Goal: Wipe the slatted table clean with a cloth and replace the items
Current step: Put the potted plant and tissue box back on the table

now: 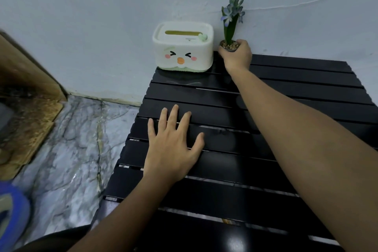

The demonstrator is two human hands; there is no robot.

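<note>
While the right hand (pixel 237 55) wraps its fingers around a tiny round pot (pixel 229 45), the pot sits at the far edge of the black table (pixel 296 96), right against the wall (pixel 102 16). Inside the pot are little brown pebbles and a plant (pixel 232 18) with long green leaves and small blue flowers that stand straight up. Just left of that hand is a white tissue box (pixel 182 50) with round corners, a green bottom edge and a funny face with pink cheeks and an orange beak. Its top has a long slot, and I cannot tell what is inside. The box almost touches the pot. The table is made of long, flat, shiny slats with thin gaps between them. The left hand (pixel 173 147) lies flat on the slats, nearer to the person, with its fingers straight and spread wide, holding nothing. Left of this hand, beside the table, is a smooth floor (pixel 71 139) with grey marble lines, and something blue (pixel 14 210) at the corner.
</note>
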